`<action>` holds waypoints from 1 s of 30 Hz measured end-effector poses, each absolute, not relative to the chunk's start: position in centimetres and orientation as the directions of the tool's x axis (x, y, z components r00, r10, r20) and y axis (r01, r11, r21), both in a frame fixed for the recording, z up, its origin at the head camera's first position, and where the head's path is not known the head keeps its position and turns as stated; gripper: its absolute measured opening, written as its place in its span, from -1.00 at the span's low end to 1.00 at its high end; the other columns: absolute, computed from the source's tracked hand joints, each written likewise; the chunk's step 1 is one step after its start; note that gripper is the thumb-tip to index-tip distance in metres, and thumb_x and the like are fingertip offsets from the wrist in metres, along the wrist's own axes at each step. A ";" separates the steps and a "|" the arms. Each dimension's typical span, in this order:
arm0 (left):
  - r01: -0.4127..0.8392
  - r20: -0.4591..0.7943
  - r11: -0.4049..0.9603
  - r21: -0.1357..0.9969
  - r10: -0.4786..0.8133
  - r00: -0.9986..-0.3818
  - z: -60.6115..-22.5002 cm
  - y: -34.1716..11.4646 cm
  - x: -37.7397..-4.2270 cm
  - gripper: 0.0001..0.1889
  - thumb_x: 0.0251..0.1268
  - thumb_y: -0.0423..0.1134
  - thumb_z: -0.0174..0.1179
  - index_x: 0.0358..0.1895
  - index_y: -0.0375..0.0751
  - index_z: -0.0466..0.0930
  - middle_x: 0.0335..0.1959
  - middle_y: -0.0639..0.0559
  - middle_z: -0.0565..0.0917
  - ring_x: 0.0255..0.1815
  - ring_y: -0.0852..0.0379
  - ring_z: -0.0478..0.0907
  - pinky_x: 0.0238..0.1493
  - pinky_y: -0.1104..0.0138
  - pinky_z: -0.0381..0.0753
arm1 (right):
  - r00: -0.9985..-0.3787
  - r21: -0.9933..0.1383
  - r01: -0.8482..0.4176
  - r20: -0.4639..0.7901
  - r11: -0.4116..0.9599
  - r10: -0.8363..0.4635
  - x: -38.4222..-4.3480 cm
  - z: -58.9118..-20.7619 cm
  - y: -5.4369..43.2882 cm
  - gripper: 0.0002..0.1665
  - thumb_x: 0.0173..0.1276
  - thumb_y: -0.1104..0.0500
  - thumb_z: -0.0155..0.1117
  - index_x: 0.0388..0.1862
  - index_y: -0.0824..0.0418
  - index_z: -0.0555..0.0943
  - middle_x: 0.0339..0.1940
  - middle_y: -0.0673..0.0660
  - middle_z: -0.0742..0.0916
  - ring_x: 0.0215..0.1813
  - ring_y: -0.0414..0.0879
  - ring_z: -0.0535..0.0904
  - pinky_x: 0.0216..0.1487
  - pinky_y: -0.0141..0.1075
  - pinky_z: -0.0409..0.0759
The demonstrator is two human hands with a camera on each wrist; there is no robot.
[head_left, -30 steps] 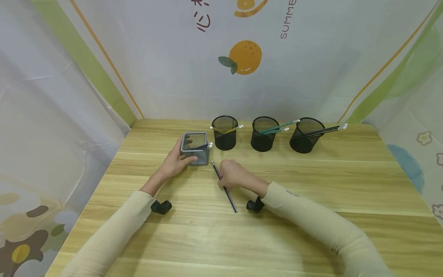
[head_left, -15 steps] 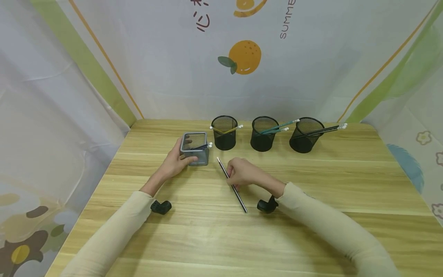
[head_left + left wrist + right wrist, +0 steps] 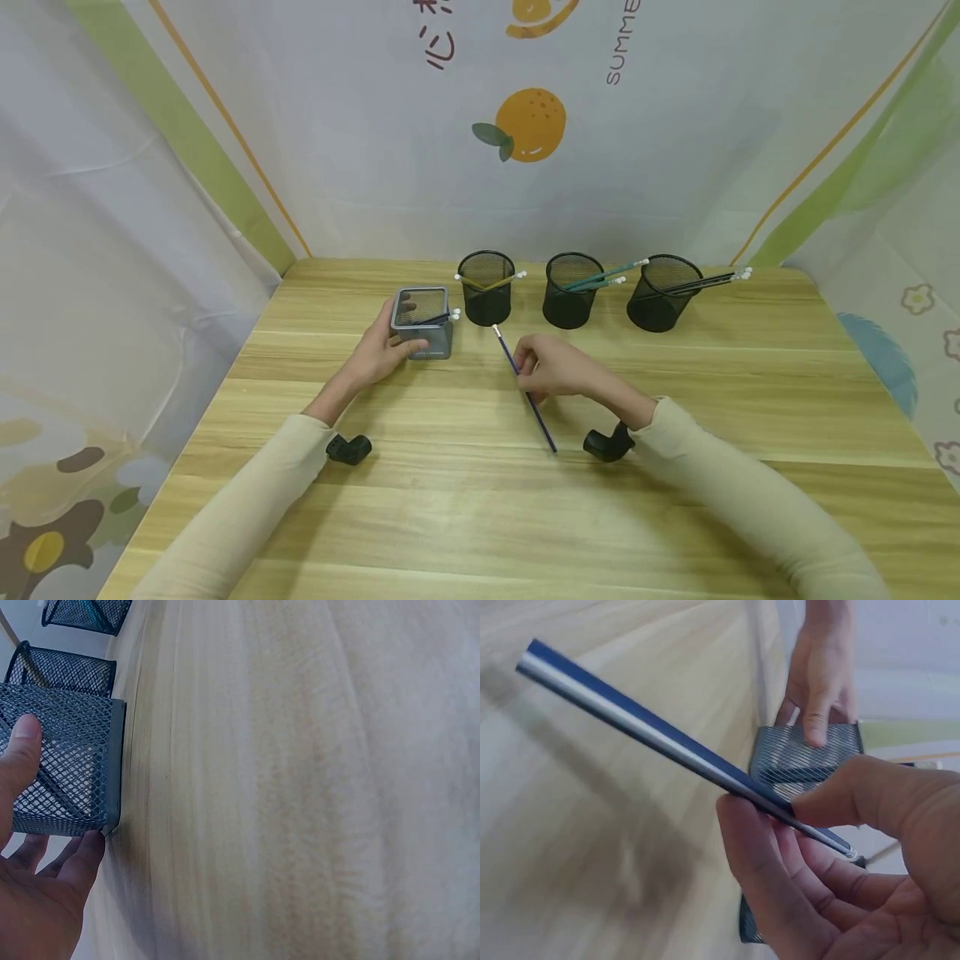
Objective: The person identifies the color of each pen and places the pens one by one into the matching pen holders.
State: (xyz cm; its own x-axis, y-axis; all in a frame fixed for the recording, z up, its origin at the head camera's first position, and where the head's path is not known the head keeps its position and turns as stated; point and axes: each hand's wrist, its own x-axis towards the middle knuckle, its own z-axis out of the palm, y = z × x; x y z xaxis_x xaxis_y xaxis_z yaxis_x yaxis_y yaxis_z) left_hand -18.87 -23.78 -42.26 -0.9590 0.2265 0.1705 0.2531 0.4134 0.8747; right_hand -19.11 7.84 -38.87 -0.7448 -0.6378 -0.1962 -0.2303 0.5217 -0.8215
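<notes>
My left hand (image 3: pixel 377 354) holds a square grey mesh pen holder (image 3: pixel 438 340), thumb on its near face and fingers round its left side. Dark pencils (image 3: pixel 435 319) with white ends lean inside it. In the left wrist view, the thumb lies on the mesh wall (image 3: pixel 67 772) and fingertips touch the lower edge. To the right of the holder, my right hand (image 3: pixel 558 365) pinches a dark blue pencil (image 3: pixel 542 421) near its middle between thumb and fingers. Its white end points up toward the back. The right wrist view shows the pencil (image 3: pixel 645 727) tilted above the table.
Behind stand three round black mesh pen holders: one with yellow pencils (image 3: pixel 487 308), one with green pencils (image 3: pixel 567 310), and a tilted one with black pencils (image 3: pixel 656 310). A printed curtain (image 3: pixel 375 167) hangs at the table's (image 3: pixel 450 517) back edge. Dark wrist cameras sit below both hands.
My right hand has moved right and slightly back with the pencil, away from the grey holder. The left hand and the holder have stayed in place.
</notes>
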 end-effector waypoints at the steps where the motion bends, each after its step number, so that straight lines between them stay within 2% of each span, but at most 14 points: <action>1: 0.257 0.175 0.415 0.873 0.227 -0.958 -42.6 -24.0 -19.1 -0.11 0.34 -0.44 0.34 0.60 -0.28 -0.04 0.40 -0.40 0.33 0.40 -0.41 0.30 0.37 -0.10 0.37 | -0.745 -0.826 -0.230 -0.192 0.515 -0.639 -19.1 -38.7 8.0 -0.87 0.29 0.45 0.27 -0.20 0.42 0.54 -0.39 0.19 0.65 -0.52 0.00 0.67 -0.38 -0.07 0.76; 8: 0.242 0.160 0.421 0.874 0.222 -0.962 -42.6 -23.9 -19.0 -0.09 0.35 -0.46 0.32 0.62 -0.28 -0.09 0.43 -0.44 0.28 0.42 -0.42 0.26 0.39 -0.09 0.35 | -0.763 -0.836 -0.278 -0.107 0.473 -0.638 -19.3 -37.6 9.4 -0.88 0.28 0.45 0.25 -0.21 0.43 0.54 -0.42 0.18 0.67 -0.50 0.06 0.70 -0.36 -0.04 0.77; 14: 0.234 0.150 0.418 0.878 0.223 -0.963 -41.9 -23.4 -18.6 -0.12 0.36 -0.52 0.28 0.59 -0.42 -0.12 0.43 -0.54 0.22 0.41 -0.51 0.22 0.38 -0.19 0.30 | -0.776 -0.867 -0.295 -0.028 0.402 -0.630 -19.4 -37.2 10.6 -0.87 0.29 0.47 0.22 -0.18 0.44 0.52 -0.38 0.19 0.65 -0.36 0.05 0.70 -0.31 0.05 0.76; 17: 0.235 0.150 0.424 0.875 0.224 -0.963 -41.9 -23.4 -18.6 -0.12 0.36 -0.50 0.29 0.59 -0.39 -0.11 0.43 -0.51 0.23 0.41 -0.48 0.24 0.38 -0.17 0.31 | -0.781 -0.875 -0.314 0.017 0.369 -0.624 -19.5 -36.8 11.2 -0.88 0.33 0.48 0.21 -0.17 0.45 0.51 -0.35 0.21 0.65 -0.33 0.07 0.71 -0.27 0.08 0.76; 23: 0.245 0.162 0.430 0.869 0.220 -0.962 -42.6 -23.8 -19.1 -0.09 0.35 -0.43 0.33 0.61 -0.27 -0.08 0.42 -0.41 0.30 0.42 -0.42 0.27 0.39 -0.12 0.33 | -0.793 -0.867 -0.360 0.090 0.344 -0.603 -19.7 -35.8 12.0 -0.87 0.35 0.49 0.23 -0.15 0.43 0.51 -0.30 0.22 0.66 -0.31 0.07 0.70 -0.25 -0.10 0.76; 30: 0.237 0.150 0.429 0.871 0.226 -0.962 -41.4 -23.3 -18.4 -0.12 0.36 -0.51 0.28 0.58 -0.43 -0.12 0.40 -0.53 0.26 0.41 -0.49 0.24 0.37 -0.17 0.32 | -0.814 -0.842 -0.415 0.175 0.344 -0.554 -19.5 -35.0 12.0 -0.89 0.38 0.45 0.27 -0.16 0.38 0.56 -0.25 0.19 0.68 -0.25 0.02 0.68 -0.21 -0.21 0.70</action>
State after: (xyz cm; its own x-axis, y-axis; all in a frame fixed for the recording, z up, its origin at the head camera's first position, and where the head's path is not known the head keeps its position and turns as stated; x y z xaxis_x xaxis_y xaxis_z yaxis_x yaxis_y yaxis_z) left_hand -18.42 -23.30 -41.44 -0.9625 0.2261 0.1501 0.2368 0.4295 0.8715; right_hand -19.50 11.96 -35.02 -0.8139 -0.5541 0.1745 -0.4150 0.3443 -0.8422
